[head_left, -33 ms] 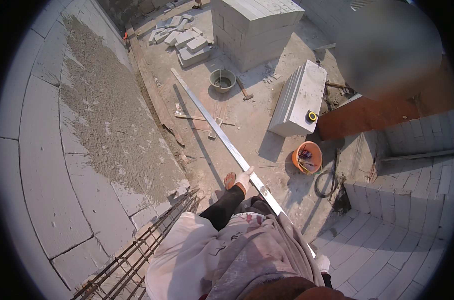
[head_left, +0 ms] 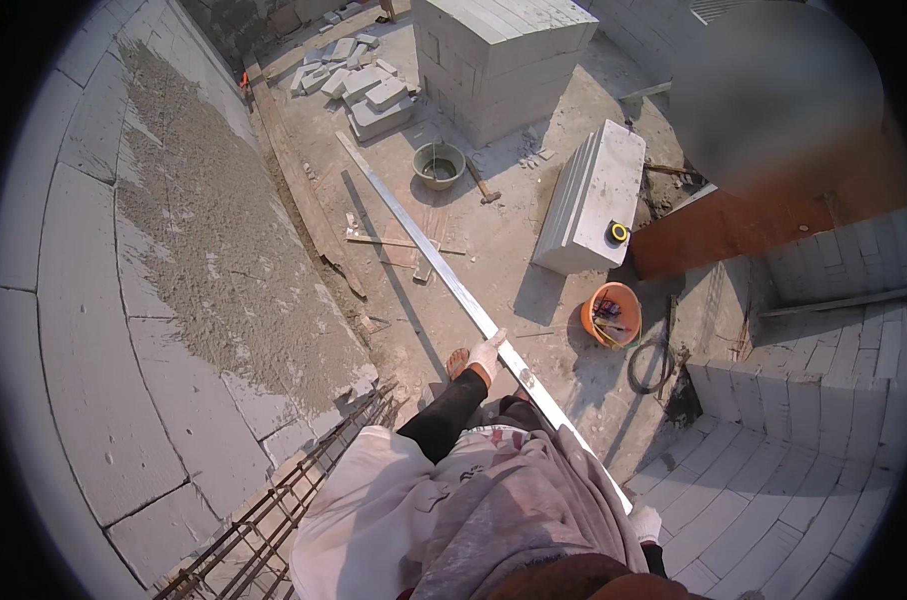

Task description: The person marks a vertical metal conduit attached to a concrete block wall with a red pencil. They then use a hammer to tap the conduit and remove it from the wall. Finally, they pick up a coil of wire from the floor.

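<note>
A long, silvery metal straightedge [head_left: 439, 263] runs slantwise in front of me, its far end out over the floor and its near end by my right side. Around its middle, my left hand [head_left: 485, 357] in a pale glove is closed on it. My right hand [head_left: 646, 523], gloved too, is at the near end with its fingers curled against it, partly hidden by my clothing. To the left, grey mortar [head_left: 209, 230] with a rough surface coats part of a pale block wall [head_left: 94, 340].
Steel rebar [head_left: 274, 510] lies at the wall's foot. On the floor are a mortar basin [head_left: 439, 166], a hammer [head_left: 484, 185], an orange bucket [head_left: 612, 314], a hose [head_left: 652, 370] and piled blocks [head_left: 379, 100]. A tape measure [head_left: 617, 233] rests on stacked blocks [head_left: 592, 195].
The view has shifted slightly, so the floor objects sit a little further left. Both hands keep nearly the same places along the straightedge.
</note>
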A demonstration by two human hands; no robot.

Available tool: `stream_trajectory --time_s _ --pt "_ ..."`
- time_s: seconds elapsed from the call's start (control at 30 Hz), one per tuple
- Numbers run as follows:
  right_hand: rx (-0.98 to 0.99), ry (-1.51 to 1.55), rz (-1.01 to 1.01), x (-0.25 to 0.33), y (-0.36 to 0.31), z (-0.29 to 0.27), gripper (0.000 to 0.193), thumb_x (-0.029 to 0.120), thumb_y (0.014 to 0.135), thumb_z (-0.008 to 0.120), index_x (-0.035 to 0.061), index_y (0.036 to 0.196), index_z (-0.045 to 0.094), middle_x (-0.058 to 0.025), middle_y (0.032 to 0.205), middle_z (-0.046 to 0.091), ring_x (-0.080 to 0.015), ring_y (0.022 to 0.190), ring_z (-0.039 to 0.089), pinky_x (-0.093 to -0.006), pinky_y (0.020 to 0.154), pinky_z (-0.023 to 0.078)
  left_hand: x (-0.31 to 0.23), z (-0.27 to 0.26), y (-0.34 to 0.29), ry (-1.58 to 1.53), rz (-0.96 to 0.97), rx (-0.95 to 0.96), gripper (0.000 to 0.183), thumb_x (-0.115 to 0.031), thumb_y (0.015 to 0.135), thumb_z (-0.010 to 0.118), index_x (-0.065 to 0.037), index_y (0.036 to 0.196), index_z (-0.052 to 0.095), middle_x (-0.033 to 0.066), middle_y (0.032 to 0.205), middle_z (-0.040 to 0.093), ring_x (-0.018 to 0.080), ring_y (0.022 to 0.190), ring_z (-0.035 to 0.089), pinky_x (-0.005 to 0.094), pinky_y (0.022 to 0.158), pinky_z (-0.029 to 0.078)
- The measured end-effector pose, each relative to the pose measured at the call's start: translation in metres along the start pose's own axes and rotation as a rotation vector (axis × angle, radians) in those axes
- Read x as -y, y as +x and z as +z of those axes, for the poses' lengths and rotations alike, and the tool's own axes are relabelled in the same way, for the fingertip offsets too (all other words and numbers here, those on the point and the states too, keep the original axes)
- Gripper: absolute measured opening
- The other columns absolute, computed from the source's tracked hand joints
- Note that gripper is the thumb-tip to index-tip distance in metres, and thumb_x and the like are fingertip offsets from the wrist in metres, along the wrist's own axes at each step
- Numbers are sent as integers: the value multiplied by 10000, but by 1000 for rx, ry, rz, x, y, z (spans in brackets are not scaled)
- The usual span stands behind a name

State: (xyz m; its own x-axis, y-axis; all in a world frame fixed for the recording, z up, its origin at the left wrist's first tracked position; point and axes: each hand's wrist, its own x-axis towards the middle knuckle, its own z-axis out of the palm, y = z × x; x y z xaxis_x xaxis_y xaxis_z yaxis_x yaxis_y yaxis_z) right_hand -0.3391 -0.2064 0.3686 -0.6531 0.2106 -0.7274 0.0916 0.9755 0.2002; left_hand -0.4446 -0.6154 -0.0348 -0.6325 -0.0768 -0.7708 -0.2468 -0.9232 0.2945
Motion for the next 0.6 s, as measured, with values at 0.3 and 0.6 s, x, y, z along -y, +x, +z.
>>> stream_trajectory --time_s 0.3,0.6 --pt "-254 549 -171 69 59 34 634 490 785 799 70 1244 678 -252 970 752 -433 977 727 -513 867 567 -163 221 -64 223 215 396 448 -293 1023 681 -112 1412 551 55 1331 622 244 1247 589 458 1024 486" --pt "-536 665 -303 139 195 -81 552 431 835 790 57 1222 667 -235 1024 749 -416 974 727 -475 822 563 -125 32 -48 984 230 -201 660 -445 967 699 -55 1477 546 83 1230 681 184 1001 650 367 790 533"
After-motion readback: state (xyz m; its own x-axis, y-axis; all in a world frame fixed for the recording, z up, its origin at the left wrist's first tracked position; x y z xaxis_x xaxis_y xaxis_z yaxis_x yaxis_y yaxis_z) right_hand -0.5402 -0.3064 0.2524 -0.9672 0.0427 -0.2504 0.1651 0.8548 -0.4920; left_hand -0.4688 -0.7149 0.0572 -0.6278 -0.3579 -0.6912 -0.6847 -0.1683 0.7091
